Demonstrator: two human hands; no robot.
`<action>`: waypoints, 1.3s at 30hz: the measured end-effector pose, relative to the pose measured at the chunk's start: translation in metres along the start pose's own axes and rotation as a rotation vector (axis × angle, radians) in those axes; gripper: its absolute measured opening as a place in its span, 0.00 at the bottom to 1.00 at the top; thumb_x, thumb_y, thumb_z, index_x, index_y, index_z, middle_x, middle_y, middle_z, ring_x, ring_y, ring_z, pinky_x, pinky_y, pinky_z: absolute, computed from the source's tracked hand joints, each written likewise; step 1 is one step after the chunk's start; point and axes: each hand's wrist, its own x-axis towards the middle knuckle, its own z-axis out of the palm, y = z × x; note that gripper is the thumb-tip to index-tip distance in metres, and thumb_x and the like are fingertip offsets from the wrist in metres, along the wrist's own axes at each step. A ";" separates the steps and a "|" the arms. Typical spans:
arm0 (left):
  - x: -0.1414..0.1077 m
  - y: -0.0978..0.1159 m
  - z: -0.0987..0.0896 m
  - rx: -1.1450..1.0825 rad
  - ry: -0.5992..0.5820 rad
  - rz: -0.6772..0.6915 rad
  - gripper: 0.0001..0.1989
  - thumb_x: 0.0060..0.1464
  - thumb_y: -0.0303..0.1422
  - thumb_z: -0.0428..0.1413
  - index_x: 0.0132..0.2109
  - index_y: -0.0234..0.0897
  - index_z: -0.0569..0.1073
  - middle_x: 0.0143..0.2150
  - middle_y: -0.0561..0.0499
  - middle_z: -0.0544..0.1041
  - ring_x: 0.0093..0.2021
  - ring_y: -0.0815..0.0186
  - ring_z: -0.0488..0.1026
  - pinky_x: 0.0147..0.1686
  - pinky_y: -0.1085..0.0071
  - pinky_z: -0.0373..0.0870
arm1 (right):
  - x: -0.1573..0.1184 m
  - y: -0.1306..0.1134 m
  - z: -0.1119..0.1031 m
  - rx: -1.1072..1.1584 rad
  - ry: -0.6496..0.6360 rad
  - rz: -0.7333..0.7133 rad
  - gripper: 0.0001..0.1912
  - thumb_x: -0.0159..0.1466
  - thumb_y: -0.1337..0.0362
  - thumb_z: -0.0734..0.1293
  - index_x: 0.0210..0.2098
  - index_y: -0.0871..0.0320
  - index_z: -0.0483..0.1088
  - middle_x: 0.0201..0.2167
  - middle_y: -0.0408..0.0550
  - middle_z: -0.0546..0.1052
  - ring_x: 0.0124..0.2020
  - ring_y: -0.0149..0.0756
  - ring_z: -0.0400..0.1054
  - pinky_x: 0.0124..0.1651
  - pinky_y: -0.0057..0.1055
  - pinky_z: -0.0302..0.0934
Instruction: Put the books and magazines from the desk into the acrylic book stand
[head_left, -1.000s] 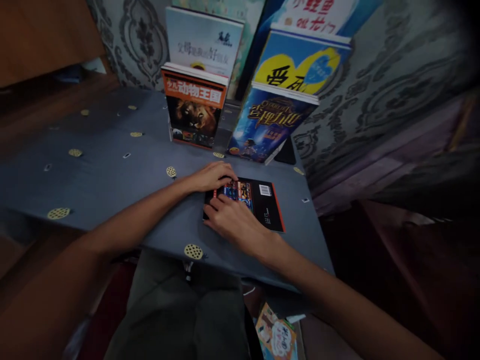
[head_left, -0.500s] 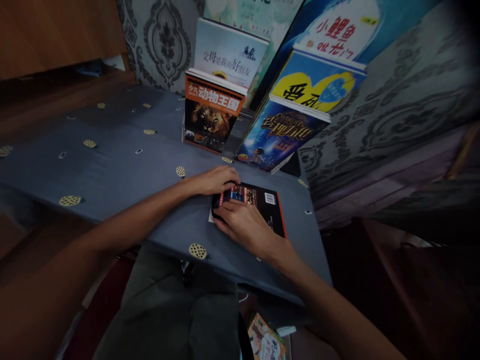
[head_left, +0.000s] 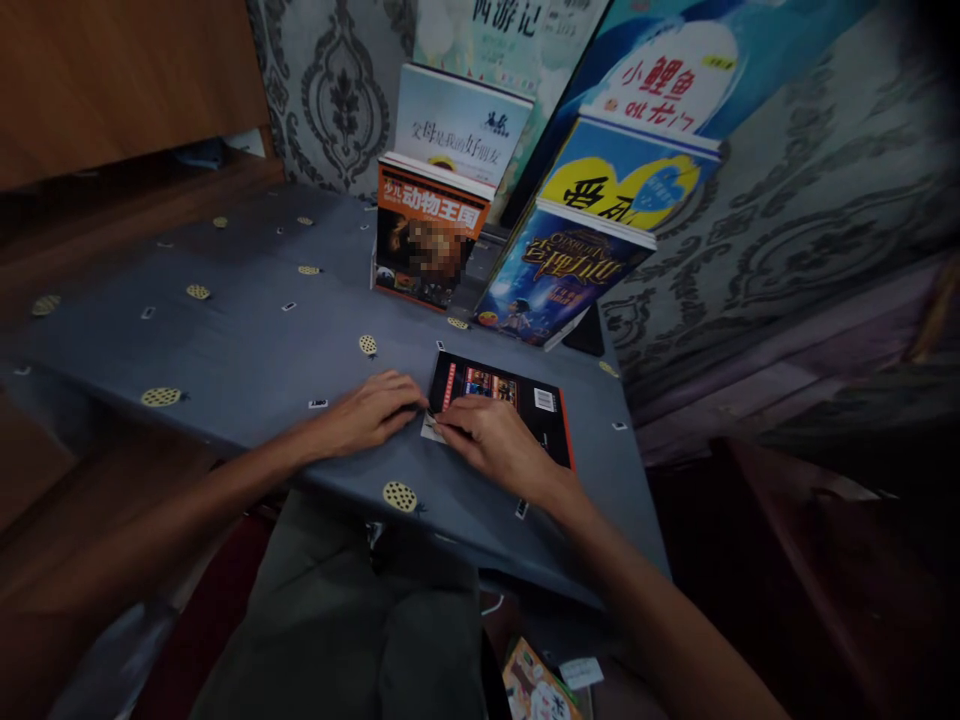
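A black book with a red edge and a barcode lies back cover up near the table's front edge. My right hand rests over its near left part, thumb and fingers pinched on the cover's lower left corner, where a pale page shows beneath. At the book's left side is my left hand, its fingers bent together and their tips meeting that same corner. Whether the left fingertips grip the corner is too small to tell.
Behind the book stand two stacks of upright books, an orange animal book in front at left and a blue book at right. The patterned grey tablecloth reaches left. Below the table lies another book.
My left hand has moved left and nearer, off the book's top left area to its lower left corner. My right hand stays on the book, its fingers now drawn together at the corner.
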 end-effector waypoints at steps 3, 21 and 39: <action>0.002 -0.001 0.000 0.002 0.001 0.000 0.12 0.65 0.30 0.48 0.52 0.38 0.72 0.47 0.46 0.75 0.50 0.61 0.69 0.53 0.61 0.66 | 0.000 0.000 -0.001 0.057 0.003 0.001 0.10 0.69 0.70 0.64 0.36 0.60 0.77 0.34 0.50 0.80 0.37 0.35 0.74 0.40 0.28 0.63; 0.002 0.002 -0.002 0.043 -0.027 -0.005 0.15 0.66 0.30 0.48 0.54 0.41 0.74 0.49 0.47 0.76 0.51 0.62 0.70 0.53 0.61 0.68 | -0.005 0.001 0.004 -0.007 -0.002 -0.014 0.12 0.69 0.70 0.61 0.37 0.60 0.78 0.34 0.50 0.78 0.37 0.36 0.72 0.41 0.31 0.63; -0.022 0.032 0.006 0.412 -0.010 0.064 0.19 0.60 0.24 0.51 0.55 0.41 0.75 0.57 0.44 0.76 0.58 0.56 0.72 0.54 0.56 0.74 | -0.026 0.021 0.027 0.288 0.318 -0.002 0.12 0.70 0.66 0.62 0.42 0.58 0.78 0.42 0.53 0.80 0.46 0.38 0.74 0.50 0.40 0.69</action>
